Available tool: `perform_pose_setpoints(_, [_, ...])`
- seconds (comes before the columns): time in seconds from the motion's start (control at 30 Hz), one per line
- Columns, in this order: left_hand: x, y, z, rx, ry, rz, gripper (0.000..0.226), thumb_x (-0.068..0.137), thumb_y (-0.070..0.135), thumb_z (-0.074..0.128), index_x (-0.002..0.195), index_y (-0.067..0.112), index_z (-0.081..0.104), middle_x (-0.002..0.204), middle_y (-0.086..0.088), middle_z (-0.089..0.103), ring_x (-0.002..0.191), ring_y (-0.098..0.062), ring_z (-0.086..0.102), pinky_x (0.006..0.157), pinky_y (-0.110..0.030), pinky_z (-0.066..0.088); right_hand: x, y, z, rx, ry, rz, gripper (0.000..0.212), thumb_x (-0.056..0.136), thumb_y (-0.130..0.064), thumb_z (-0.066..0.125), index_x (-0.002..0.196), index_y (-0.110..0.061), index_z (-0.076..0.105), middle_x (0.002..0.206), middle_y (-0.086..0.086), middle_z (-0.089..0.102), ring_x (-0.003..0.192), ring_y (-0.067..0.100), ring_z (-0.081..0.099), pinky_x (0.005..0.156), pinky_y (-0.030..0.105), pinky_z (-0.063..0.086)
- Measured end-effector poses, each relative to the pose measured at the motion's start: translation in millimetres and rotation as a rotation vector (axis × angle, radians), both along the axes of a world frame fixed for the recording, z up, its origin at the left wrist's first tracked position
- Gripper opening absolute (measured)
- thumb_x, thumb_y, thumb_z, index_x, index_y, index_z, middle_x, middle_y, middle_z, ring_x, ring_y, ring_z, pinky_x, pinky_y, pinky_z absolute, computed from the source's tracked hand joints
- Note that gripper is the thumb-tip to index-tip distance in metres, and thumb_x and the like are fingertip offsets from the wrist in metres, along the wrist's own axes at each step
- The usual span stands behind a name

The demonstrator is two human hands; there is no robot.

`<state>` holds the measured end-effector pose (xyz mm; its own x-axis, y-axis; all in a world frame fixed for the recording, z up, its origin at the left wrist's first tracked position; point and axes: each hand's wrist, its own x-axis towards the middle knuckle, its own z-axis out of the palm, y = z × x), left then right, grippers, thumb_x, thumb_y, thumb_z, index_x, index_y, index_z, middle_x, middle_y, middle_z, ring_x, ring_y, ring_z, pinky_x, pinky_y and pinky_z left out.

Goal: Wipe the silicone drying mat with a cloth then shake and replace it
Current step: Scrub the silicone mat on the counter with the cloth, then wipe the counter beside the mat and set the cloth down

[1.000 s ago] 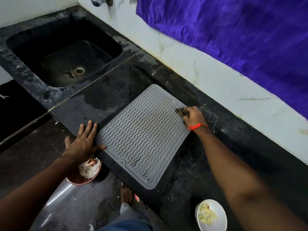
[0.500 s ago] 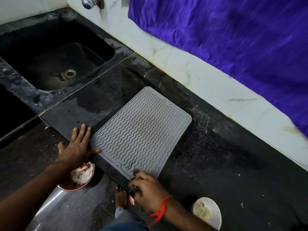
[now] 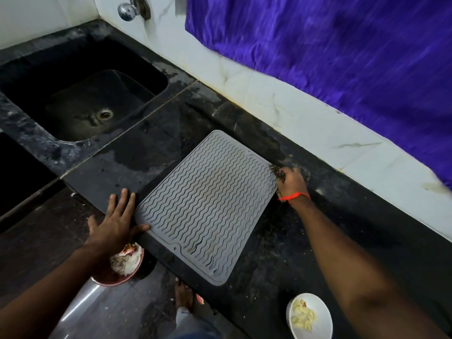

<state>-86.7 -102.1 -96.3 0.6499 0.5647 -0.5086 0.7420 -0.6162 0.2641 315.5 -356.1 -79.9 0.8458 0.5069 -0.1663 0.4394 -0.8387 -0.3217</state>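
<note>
A grey silicone drying mat (image 3: 208, 206) with wavy ridges lies flat on the black stone counter (image 3: 151, 148), set at an angle. My left hand (image 3: 117, 223) lies flat with spread fingers on the counter, its thumb touching the mat's near left edge. My right hand (image 3: 291, 181), with a red thread on the wrist, grips a small dark bundle, the cloth or scrubber (image 3: 277, 173), at the mat's far right corner. Most of that bundle is hidden inside the fingers.
A black sink (image 3: 80, 99) with a drain is set in the counter at the left, a chrome tap (image 3: 126, 9) above it. A purple cloth (image 3: 342, 50) hangs on the white wall. A red bowl (image 3: 117, 275) and a white bowl (image 3: 309, 316) sit below the counter edge.
My right hand swept from the mat's far right corner down to its near edge, then back to the far right corner. My left hand has stayed pressed at the mat's left edge.
</note>
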Motion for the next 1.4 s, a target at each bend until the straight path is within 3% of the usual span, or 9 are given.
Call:
perform_pose_setpoints(0.27, [-4, -1, -2, -0.008, -0.021, -0.007, 0.102, 0.077, 0.077, 0.027, 0.152, 0.025, -0.02, 0.154, 0.007, -0.035, 0.146, -0.018, -0.024, 0.113, -0.07, 0.012, -124, -12, 12, -0.139, 0.124, 0.329, 0.029, 0.09, -0.009, 0.055, 0.118, -0.012, 0.064, 0.138, 0.01, 0.043, 0.126, 0.03, 0.048, 0.107, 0.034, 0.041])
perform_pose_setpoints(0.43, [-3, -2, 5, -0.036, -0.032, -0.034, 0.102, 0.085, 0.07, 0.04, 0.152, 0.023, -0.021, 0.154, 0.003, -0.036, 0.146, -0.021, -0.026, 0.113, -0.07, 0.009, -239, -16, 14, -0.224, 0.193, 0.381, 0.032, 0.092, -0.008, 0.046, 0.123, -0.012, 0.052, 0.144, 0.012, 0.031, 0.14, 0.035, 0.028, 0.104, 0.047, 0.045])
perform_pose_setpoints(0.57, [-3, -4, 8, -0.01, -0.037, -0.041, 0.1, 0.088, 0.067, 0.042, 0.154, 0.023, -0.017, 0.157, 0.002, -0.033, 0.148, -0.022, -0.022, 0.112, -0.069, 0.011, -294, -26, 26, -0.296, 0.366, 0.49, 0.029, 0.087, -0.016, 0.047, 0.115, -0.012, 0.054, 0.132, 0.011, 0.038, 0.126, 0.037, 0.043, 0.094, 0.051, 0.047])
perform_pose_setpoints(0.7, [-6, -4, 5, 0.022, -0.047, -0.049, 0.098, 0.088, 0.069, 0.037, 0.155, 0.022, -0.016, 0.159, 0.001, -0.03, 0.149, -0.023, -0.021, 0.11, -0.069, 0.013, -278, -37, 51, -0.183, 0.578, 0.693, 0.027, 0.082, -0.014, 0.059, 0.107, -0.014, 0.069, 0.112, 0.011, 0.061, 0.109, 0.027, 0.057, 0.094, 0.033, 0.047])
perform_pose_setpoints(0.8, [-6, -3, 2, 0.03, -0.042, -0.048, 0.099, 0.087, 0.07, 0.037, 0.154, 0.021, -0.017, 0.159, 0.001, -0.031, 0.148, -0.023, -0.022, 0.109, -0.071, 0.012, -240, -55, 67, -0.03, 0.686, 0.539, 0.031, 0.084, -0.006, 0.062, 0.114, -0.013, 0.069, 0.109, 0.001, 0.07, 0.099, 0.011, 0.064, 0.089, 0.019, 0.047])
perform_pose_setpoints(0.93, [-6, -6, -1, 0.012, -0.053, -0.059, 0.099, 0.088, 0.069, 0.04, 0.154, 0.021, -0.017, 0.158, 0.001, -0.031, 0.148, -0.023, -0.023, 0.11, -0.071, 0.01, -180, -97, 66, 0.305, 0.661, 0.059, 0.029, 0.087, 0.004, 0.064, 0.113, -0.008, 0.065, 0.087, -0.006, 0.071, 0.069, -0.004, 0.062, 0.067, 0.013, 0.05])
perform_pose_setpoints(1.17, [-5, -1, -5, 0.049, -0.055, -0.043, 0.098, 0.085, 0.074, 0.031, 0.154, 0.024, -0.017, 0.155, 0.004, -0.035, 0.146, -0.018, -0.025, 0.112, -0.068, 0.011, -101, -148, 9, 0.599, 0.396, -0.545, 0.029, 0.088, -0.001, 0.065, 0.116, -0.008, 0.063, 0.097, 0.016, 0.069, 0.063, 0.008, 0.062, 0.06, 0.024, 0.053])
perform_pose_setpoints(1.3, [-6, 0, -9, 0.081, -0.083, -0.029, 0.099, 0.081, 0.078, 0.025, 0.153, 0.026, -0.018, 0.156, 0.006, -0.034, 0.145, -0.016, -0.026, 0.113, -0.068, 0.01, -100, -148, -9, 0.446, 0.323, -0.574, 0.03, 0.09, -0.015, 0.066, 0.119, -0.015, 0.06, 0.119, 0.019, 0.065, 0.088, 0.013, 0.065, 0.082, 0.04, 0.053])
perform_pose_setpoints(1.4, [-7, -1, -9, 0.104, -0.096, -0.036, 0.096, 0.081, 0.077, 0.025, 0.155, 0.028, -0.012, 0.158, 0.006, -0.029, 0.148, -0.017, -0.022, 0.113, -0.068, 0.011, -110, -141, -6, -0.006, -0.086, -0.482, 0.046, 0.084, -0.034, 0.067, 0.126, -0.034, 0.05, 0.14, 0.004, 0.039, 0.122, 0.037, 0.034, 0.101, 0.058, 0.03])
